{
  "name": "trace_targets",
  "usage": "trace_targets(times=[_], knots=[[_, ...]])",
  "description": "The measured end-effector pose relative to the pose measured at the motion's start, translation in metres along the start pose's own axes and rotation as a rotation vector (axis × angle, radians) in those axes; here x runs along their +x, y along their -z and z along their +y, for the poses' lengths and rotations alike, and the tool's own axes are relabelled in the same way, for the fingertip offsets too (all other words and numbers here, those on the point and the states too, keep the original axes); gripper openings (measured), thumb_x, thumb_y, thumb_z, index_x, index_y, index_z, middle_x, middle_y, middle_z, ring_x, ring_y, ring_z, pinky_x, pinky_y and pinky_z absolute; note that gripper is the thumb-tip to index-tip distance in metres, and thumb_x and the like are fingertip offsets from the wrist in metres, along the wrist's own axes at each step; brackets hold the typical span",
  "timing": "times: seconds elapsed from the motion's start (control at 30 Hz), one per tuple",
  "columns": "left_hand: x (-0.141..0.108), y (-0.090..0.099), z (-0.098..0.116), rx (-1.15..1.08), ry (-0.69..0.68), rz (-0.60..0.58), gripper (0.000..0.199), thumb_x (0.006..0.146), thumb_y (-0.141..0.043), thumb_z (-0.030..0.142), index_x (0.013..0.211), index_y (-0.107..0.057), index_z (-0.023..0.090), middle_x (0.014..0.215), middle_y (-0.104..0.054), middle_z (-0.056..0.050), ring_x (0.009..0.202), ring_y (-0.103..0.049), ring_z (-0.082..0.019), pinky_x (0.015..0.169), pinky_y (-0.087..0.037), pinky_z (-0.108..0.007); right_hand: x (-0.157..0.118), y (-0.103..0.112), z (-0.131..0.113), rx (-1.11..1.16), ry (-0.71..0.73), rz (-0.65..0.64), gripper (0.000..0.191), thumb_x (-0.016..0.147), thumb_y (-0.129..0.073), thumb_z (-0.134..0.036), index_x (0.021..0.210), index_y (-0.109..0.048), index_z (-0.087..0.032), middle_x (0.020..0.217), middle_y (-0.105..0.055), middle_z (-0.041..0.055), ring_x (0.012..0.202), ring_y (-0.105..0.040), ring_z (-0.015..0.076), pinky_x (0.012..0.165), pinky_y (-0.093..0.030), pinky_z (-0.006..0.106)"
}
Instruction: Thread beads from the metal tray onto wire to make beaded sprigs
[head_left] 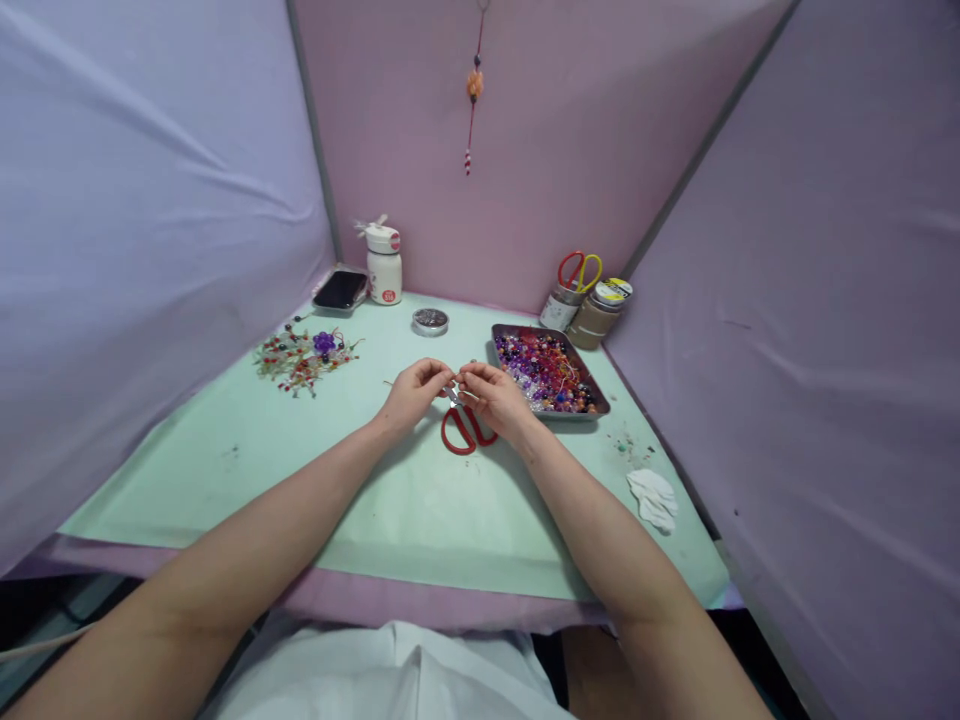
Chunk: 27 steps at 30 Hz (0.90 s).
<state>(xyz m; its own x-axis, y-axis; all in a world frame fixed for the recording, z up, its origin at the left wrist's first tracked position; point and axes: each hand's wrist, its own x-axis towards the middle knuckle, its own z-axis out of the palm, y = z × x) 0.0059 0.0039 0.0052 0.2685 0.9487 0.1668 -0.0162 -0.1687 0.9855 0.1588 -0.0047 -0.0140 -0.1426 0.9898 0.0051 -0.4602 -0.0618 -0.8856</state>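
My left hand (417,388) and my right hand (495,394) meet over the middle of the table, fingertips almost touching. Both are closed in a pinch. Whatever lies between the fingertips is too small to name. Just below them, red-handled scissors (459,430) lie on the table, their blades partly covered by my fingers. Right beside my right hand sits a dark metal tray (606,408) filled with beads (551,370) in purple, red, clear and orange.
On the left lie a bunch of strung beads (304,358), a phone (340,290) and a white bottle (385,270). A small round tin (430,321) stands behind my hands. Jars (596,315) stand back right, near crumpled tissue (652,498). A beaded cord (475,85) hangs above.
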Motion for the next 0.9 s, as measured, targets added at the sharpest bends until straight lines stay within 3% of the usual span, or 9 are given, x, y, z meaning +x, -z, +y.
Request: trace_targets(times=[0.23,0.47,0.9], knots=[[0.0018,0.0001,-0.0064,-0.065,-0.003,-0.017,0.026,0.072,-0.064,0.041,0.079,-0.058,0.016,0.078,-0.064,-0.003,0.077,-0.061,-0.016,0.080,-0.049,-0.035,0.0016,0.0028,0.0042,0.087,-0.028,-0.038,0.023,0.067,-0.079,-0.027,0.083,-0.064,-0.020,0.072,-0.064,-0.0033,0.069,-0.060,0.0076,0.070,-0.052,0.020],[0.0012,-0.0011,-0.0060,-0.064,0.020,-0.011,0.023,0.072,-0.064,0.037,0.077,-0.058,0.016,0.074,-0.062,-0.003,0.074,-0.060,-0.015,0.078,-0.049,-0.034,-0.0005,0.0007,0.0005,0.103,-0.053,0.006,0.019,0.067,-0.077,-0.017,0.082,-0.066,-0.018,0.076,-0.067,-0.0005,0.070,-0.061,0.0085,0.070,-0.051,0.020],[0.0011,-0.0021,-0.0075,-0.040,-0.007,-0.011,0.022,0.072,-0.064,0.037,0.077,-0.059,0.016,0.074,-0.061,-0.002,0.076,-0.059,-0.016,0.077,-0.049,-0.034,-0.0008,-0.0008,0.0046,0.108,-0.101,0.026,0.016,0.072,-0.074,-0.019,0.084,-0.064,-0.021,0.070,-0.061,-0.0041,0.067,-0.058,0.0068,0.067,-0.050,0.018]])
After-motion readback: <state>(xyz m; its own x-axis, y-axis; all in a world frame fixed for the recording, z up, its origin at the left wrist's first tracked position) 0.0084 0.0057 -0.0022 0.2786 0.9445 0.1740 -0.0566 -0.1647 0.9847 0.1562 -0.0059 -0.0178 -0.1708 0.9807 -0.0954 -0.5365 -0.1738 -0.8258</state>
